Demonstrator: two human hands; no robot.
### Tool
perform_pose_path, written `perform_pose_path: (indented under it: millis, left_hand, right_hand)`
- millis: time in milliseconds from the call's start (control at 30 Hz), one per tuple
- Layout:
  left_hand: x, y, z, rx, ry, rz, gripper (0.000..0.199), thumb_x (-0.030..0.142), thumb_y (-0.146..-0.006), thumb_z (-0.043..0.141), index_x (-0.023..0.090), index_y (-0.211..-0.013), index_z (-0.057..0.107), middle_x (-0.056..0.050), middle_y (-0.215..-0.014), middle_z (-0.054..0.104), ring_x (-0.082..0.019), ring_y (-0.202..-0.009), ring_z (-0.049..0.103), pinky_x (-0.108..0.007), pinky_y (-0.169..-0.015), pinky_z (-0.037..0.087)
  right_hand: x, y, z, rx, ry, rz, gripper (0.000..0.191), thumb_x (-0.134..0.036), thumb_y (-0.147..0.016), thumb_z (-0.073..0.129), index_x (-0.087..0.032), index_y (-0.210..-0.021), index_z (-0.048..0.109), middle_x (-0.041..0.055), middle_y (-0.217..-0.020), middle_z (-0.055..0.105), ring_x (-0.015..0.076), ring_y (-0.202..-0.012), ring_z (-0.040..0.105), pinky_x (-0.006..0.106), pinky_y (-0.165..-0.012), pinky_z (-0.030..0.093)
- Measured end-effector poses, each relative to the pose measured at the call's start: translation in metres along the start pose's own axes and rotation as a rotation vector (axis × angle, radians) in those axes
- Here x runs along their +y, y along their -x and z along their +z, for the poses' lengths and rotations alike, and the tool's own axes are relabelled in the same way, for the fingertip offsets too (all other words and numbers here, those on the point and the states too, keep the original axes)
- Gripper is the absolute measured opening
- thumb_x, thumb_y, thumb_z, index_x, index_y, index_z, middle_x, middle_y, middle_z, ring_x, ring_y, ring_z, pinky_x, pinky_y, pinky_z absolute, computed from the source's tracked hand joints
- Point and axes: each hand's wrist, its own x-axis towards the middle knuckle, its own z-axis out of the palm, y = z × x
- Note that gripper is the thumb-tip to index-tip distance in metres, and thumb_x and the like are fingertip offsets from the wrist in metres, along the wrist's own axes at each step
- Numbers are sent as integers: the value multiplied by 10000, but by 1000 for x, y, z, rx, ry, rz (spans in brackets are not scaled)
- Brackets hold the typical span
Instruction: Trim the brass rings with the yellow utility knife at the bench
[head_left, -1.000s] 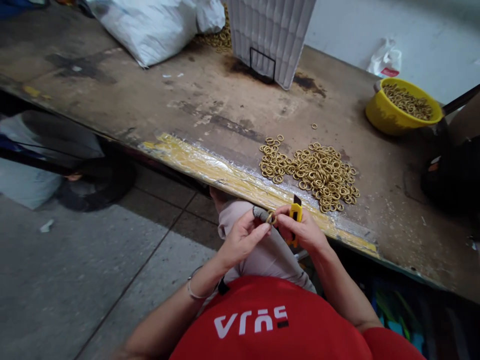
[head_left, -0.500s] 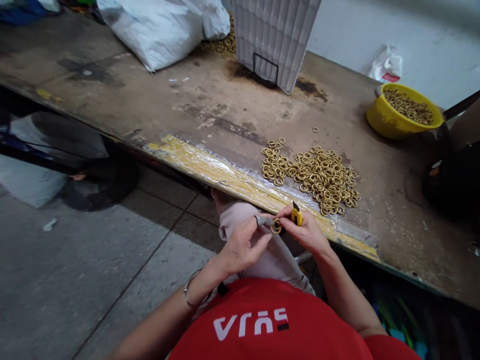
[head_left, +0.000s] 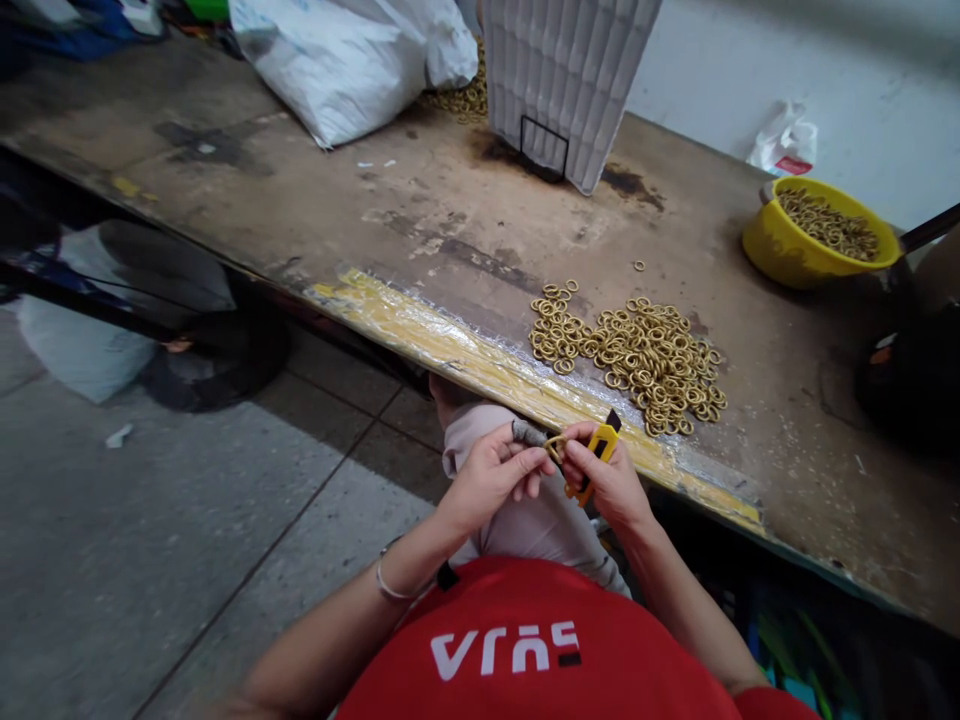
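A brass-coloured ring [head_left: 554, 448] is held between my two hands, just off the table's front edge. My left hand [head_left: 491, 475], with a grey wrap on its index finger, pinches the ring's left side. My right hand [head_left: 611, 480] has its fingertips at the ring's right side and also holds a yellow utility knife [head_left: 597, 460], its dark blade pointing up and away. Beyond the hands, a heap of similar rings [head_left: 649, 360] lies on the table [head_left: 450, 215].
A yellow bowl [head_left: 799, 255] full of rings stands at the right. At the back are a ribbed grey panel [head_left: 566, 85], a white sack [head_left: 337, 75] and more rings [head_left: 466, 98]. Clear tape over yellow strips [head_left: 450, 335] covers the table edge.
The ring has turned from face-on to a slanted view. The knife has swung so more of its yellow body shows in my right hand. The left fingers have closed in on the ring.
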Motion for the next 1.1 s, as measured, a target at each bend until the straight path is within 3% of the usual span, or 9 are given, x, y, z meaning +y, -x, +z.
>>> perform_pose_path:
  millis: [133,233,300,400,500,700,933,1033,1100]
  left_hand:
    - [-5,-1,2,-57,63,-40,387,490,-814,754,119,-868,661,-51,-710,715,-77,-477,557,-174,-430,388]
    - [-6,-1,3,-96,99,-82,403,498,-800,773,106,-851,693,-43,-667,689,-82,-494,555,-182,-460,408]
    - [-7,-1,4,-95,113,-103,405,494,-782,792,104,-841,701,-40,-662,679,-86,-512,558,-186,-478,416]
    - [-7,-1,4,-56,99,-79,407,502,-782,789,109,-833,697,-31,-662,662,-96,-545,565,-198,-512,437]
    - [-8,-1,5,-34,31,-22,398,505,-807,760,115,-840,683,-16,-653,639,-102,-559,560,-212,-541,455]
    - [-4,0,8,-22,-210,60,284,411,-873,667,131,-837,636,3,-655,606,-119,-589,550,-233,-578,463]
    - [13,5,7,-21,-538,406,159,209,-912,557,169,-759,571,-4,-723,590,-144,-711,540,-248,-680,456]
    - [19,15,8,-89,-601,528,165,194,-944,536,169,-785,568,-29,-777,594,-153,-737,548,-263,-690,453]
    - [18,20,9,-169,-621,556,149,199,-959,536,165,-819,576,-49,-825,613,-162,-770,570,-275,-714,460]
  right_hand:
    - [8,0,-1,-30,-32,4,284,-452,-830,749,-205,-920,641,-82,-545,493,66,-442,381,197,-445,316]
    - [5,1,-1,-31,66,-15,279,-471,-863,703,-213,-947,639,-80,-546,489,78,-444,380,208,-449,322]
    - [-2,3,-2,-9,265,-99,230,-447,-907,648,-219,-937,648,-55,-595,525,101,-494,443,228,-491,375]
    - [-12,8,-6,34,712,-351,140,-327,-949,576,-221,-921,663,23,-809,637,164,-736,597,287,-690,481]
    - [-15,14,-11,37,1076,-471,165,-172,-928,519,-211,-1011,657,70,-966,658,202,-895,625,311,-801,487]
    - [-11,18,-10,59,1444,-380,222,-82,-896,508,-203,-1018,649,63,-976,655,183,-812,620,265,-719,454]
    - [-12,6,-5,63,1682,-248,198,-106,-950,490,-184,-1033,652,75,-950,689,186,-819,626,257,-686,392]
    - [-22,-7,-16,197,1797,-32,253,-66,-944,453,-167,-1051,660,96,-970,703,190,-792,630,270,-666,380]
    - [-31,-17,-26,296,1839,30,263,-62,-940,455,-161,-1070,662,106,-1019,702,192,-807,637,278,-676,383]
